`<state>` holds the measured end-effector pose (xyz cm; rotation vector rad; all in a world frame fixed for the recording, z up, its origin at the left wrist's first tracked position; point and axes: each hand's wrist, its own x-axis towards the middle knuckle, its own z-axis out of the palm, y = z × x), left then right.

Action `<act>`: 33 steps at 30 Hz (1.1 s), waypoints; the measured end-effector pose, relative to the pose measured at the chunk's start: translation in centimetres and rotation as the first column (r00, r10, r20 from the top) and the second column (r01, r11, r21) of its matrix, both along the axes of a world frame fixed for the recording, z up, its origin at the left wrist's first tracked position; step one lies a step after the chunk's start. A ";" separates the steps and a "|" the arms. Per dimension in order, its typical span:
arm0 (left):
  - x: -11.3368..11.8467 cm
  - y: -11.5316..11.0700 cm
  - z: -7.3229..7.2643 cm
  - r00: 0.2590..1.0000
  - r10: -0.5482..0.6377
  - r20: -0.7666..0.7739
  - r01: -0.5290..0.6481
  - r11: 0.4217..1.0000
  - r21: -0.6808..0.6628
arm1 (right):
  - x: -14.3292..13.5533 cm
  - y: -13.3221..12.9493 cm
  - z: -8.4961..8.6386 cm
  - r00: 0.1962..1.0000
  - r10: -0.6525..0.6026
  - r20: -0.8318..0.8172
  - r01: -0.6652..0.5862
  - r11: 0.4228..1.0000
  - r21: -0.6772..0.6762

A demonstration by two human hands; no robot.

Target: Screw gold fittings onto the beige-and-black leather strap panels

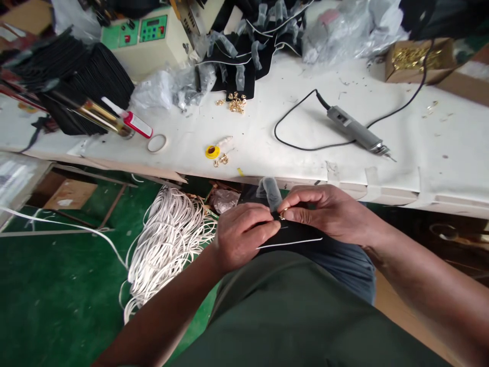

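Over my lap lies a black piece with a white edge cord (292,242), and a strip of translucent wrap (270,192) sticks up from it. My left hand (244,232) is closed on the black piece, its fingertips beside a small gold metal fitting (282,216). Between thumb and forefinger, my right hand (324,211) pinches that fitting against the piece. The fitting's exact shape is mostly hidden by the fingers. On the table ahead are a yellow spool (212,151) and several loose gold fittings (222,160).
A grey electric screwdriver (357,130) with a black cable lies at the right. Farther back are a box of gold parts (418,58), wrapped black pieces (244,61) and a red-labelled bottle (137,124). White cord (164,250) is heaped on the green floor at left.
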<state>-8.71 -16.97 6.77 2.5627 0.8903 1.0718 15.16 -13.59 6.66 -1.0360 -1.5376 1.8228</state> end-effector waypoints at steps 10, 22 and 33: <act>1.3 -0.3 0.2 1.000 0.000 -0.021 0.000 1.000 0.028 | 1.5 -0.5 0.2 0.993 0.046 0.107 -0.073 0.962 0.261; 2.0 -0.3 0.1 0.998 0.069 -0.001 -0.069 0.998 0.011 | 1.3 -0.7 -0.4 0.998 -0.069 0.008 0.068 0.996 0.055; 2.3 -0.4 0.2 0.998 0.054 0.028 -0.052 0.996 -0.074 | 2.4 -0.8 0.4 0.996 0.051 0.079 -0.076 0.934 0.349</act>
